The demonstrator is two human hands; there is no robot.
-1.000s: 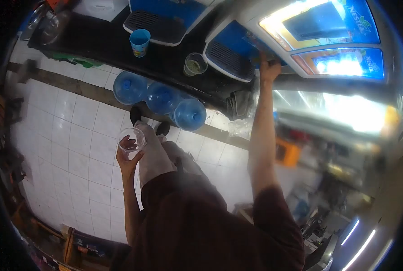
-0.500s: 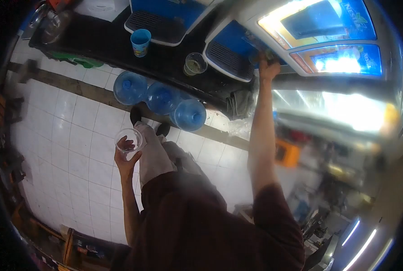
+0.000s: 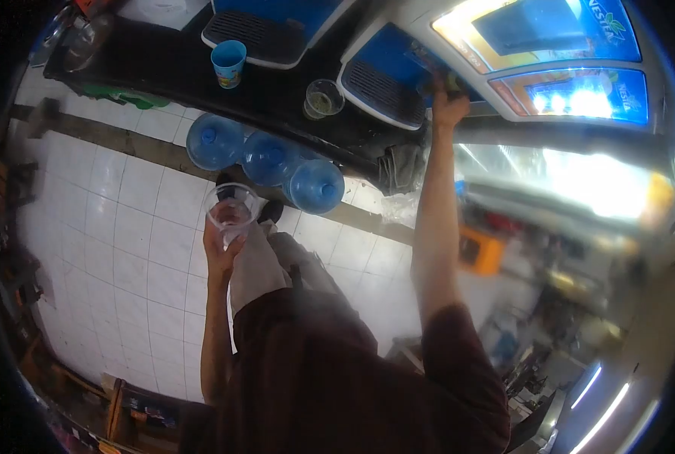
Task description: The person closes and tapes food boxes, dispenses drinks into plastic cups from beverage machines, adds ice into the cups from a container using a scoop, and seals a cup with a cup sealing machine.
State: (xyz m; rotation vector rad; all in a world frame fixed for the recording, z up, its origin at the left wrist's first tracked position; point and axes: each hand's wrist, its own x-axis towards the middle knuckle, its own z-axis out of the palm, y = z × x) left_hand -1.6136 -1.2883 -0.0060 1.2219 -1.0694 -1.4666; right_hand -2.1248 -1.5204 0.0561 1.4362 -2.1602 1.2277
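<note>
A clear plastic cup (image 3: 233,198) is in my left hand (image 3: 224,240), its wide mouth facing up and my fingers wrapped around its lower part. My right hand (image 3: 451,107) reaches under the front of the lit drink dispenser (image 3: 420,57), beside its drip tray (image 3: 383,94). The fingers there are curled; something small and greenish shows by them, too dim to name. Left of that machine, on the dark counter, stands another clear cup (image 3: 323,100) with some pale greenish content. Farther left is a blue printed cup (image 3: 229,65).
A second blue dispenser (image 3: 265,34) stands on the dark counter (image 3: 148,68). Below the counter edge, three large blue water bottles (image 3: 215,141) sit on the white tiled floor (image 3: 110,250). Dark cloth (image 3: 400,168) hangs near the counter's right end. An orange box (image 3: 480,251) is at right.
My left hand has lifted the clear cup up and slightly right, toward the counter. The right hand stays at the dispenser almost unmoved. The view has shifted slightly.
</note>
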